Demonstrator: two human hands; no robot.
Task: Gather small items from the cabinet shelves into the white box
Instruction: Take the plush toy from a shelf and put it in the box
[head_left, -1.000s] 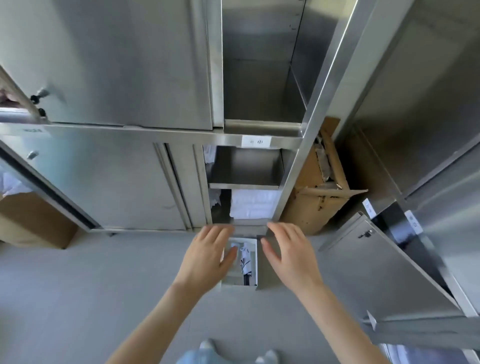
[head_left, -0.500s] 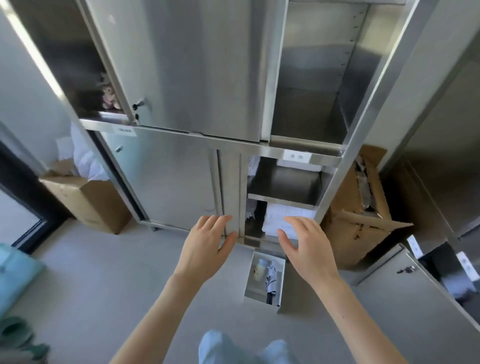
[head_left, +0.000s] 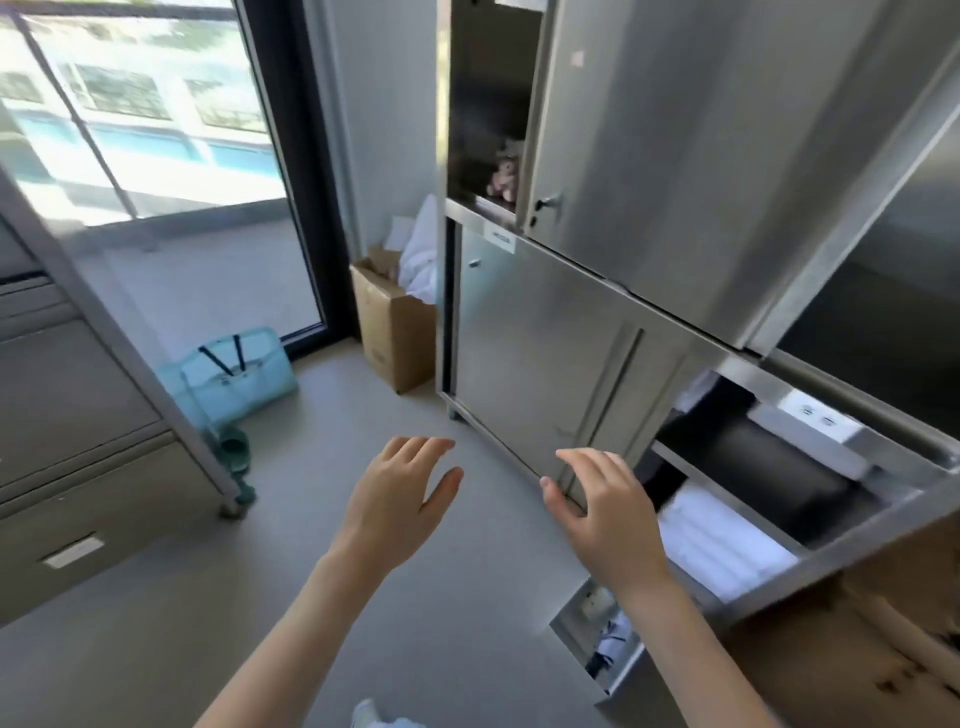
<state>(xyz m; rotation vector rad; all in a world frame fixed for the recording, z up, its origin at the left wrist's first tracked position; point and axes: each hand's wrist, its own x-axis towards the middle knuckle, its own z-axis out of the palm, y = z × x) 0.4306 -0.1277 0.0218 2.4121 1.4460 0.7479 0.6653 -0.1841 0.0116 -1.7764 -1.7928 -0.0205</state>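
The white box (head_left: 571, 623) sits on the floor at the lower right, partly behind my right forearm, with small items inside. My left hand (head_left: 397, 499) hovers open over the bare floor, holding nothing. My right hand (head_left: 605, 512) is open too, its fingers spread in front of the steel cabinet's lower door (head_left: 530, 353). A small pink plush toy (head_left: 503, 179) stands on the open upper shelf, far above both hands. Folded white cloth (head_left: 722, 540) lies on the open lower shelf at the right.
A cardboard box (head_left: 392, 322) with white cloth stands left of the cabinet. A light blue bag (head_left: 234, 374) and green slippers (head_left: 234, 452) lie by the window. A grey drawer unit (head_left: 67, 415) fills the left side. Another cardboard box (head_left: 852, 644) is at the lower right.
The view has swung left and upward: the cabinet and white box slid to the right, and the window, blue bag and drawer unit came into sight. Both hands stay open and empty.
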